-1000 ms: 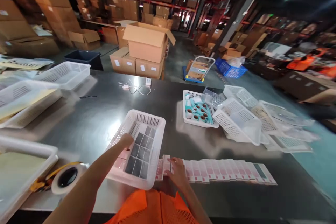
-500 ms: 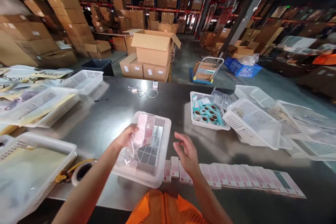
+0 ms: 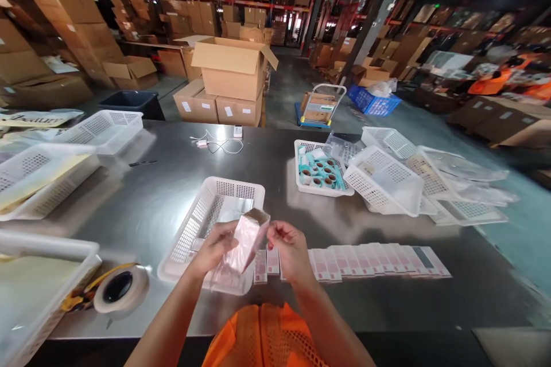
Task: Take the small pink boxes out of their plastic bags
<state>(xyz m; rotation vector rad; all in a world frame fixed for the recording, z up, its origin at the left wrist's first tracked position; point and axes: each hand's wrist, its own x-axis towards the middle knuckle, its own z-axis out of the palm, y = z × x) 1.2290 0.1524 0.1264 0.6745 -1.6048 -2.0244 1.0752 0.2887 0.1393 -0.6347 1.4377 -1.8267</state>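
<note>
My left hand [image 3: 217, 248] is closed around a pink box in clear plastic wrap [image 3: 246, 245], which it holds tilted above the near side of a white perforated basket [image 3: 176, 249]. At the box's right edge, the fingers of my right hand [image 3: 293, 251] are pinched together; what sits between the fingertips is too small to make out. Inside the basket lie flat silvery and clear packs, partly hidden by the box and my left hand. A row of overlapping pink-and-white packs [image 3: 365, 261] runs rightward along the table, its left part partly covered by my right hand.
A tape roll on a dispenser [image 3: 118, 289] lies at left beside several white baskets [image 3: 92, 252]. A pen [image 3: 143, 163] and a white charger cable [image 3: 219, 143] lie farther back. At right stand a basket of teal rolls [image 3: 307, 186] and stacked baskets [image 3: 383, 183].
The pink box has turned and moved lower and to the right in my left hand. My right hand, open and apart earlier, has closed its fingers at the box's edge. The view has shifted right.
</note>
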